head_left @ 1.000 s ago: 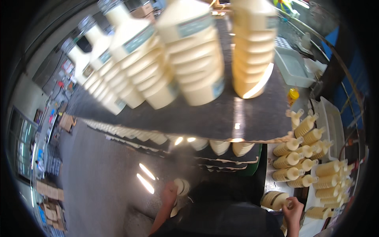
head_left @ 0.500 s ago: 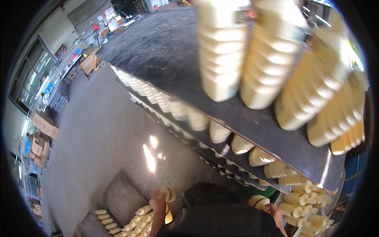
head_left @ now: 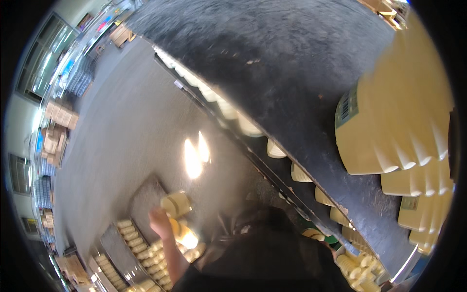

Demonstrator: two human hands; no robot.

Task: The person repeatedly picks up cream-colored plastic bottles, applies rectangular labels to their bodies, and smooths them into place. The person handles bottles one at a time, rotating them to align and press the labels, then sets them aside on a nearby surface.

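Note:
A cream ribbed plastic bottle (head_left: pixel 177 203) with a dark band is in my left hand (head_left: pixel 161 224), whose fingers are closed at its near side. Just below that hand is a bright yellow object (head_left: pixel 183 233), washed out by glare. Under my left forearm lie rows of similar cream bottles (head_left: pixel 154 258). My right hand (head_left: pixel 333 251) shows only as a sliver beside my dark clothing. A second banded cream bottle (head_left: pixel 313 234) is at its fingertips, and the fingers are largely hidden.
A dark tiered rack (head_left: pixel 292 97) slants across the right, with large cream bottles (head_left: pixel 389 131) on top and more on the tier below. Beside the left-hand rows stands a dark tray (head_left: pixel 146 197). Cartons (head_left: pixel 61 114) line the far left wall. Loose bottles (head_left: pixel 357 265) lie at lower right.
My view has turned, and the rack's top fills more of it. My left hand and its bottle have moved left and up in the picture. Less of my right hand shows.

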